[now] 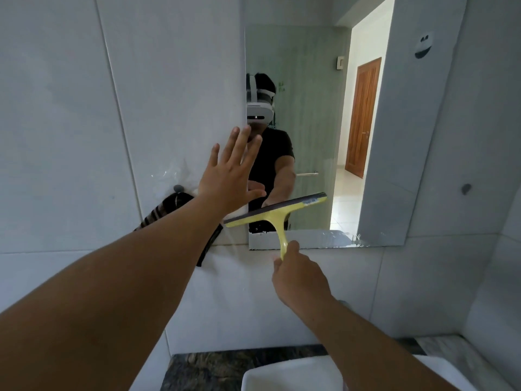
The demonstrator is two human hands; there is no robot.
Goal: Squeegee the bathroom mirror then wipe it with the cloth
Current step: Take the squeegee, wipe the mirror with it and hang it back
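a white sink (270, 375) sits in a dark speckled counter (214, 365) below white wall tiles (70, 108).

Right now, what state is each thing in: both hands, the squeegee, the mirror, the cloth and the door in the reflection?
Left hand: open, fingers spread flat at the mirror's left edge.
Right hand: grips the squeegee handle.
Yellow plastic squeegee: blade tilted, low on the glass.
Rectangular wall mirror: streaks along the bottom edge.
Dark striped cloth: hanging on the wall, untouched.
Reflected brown wooden door: closed.
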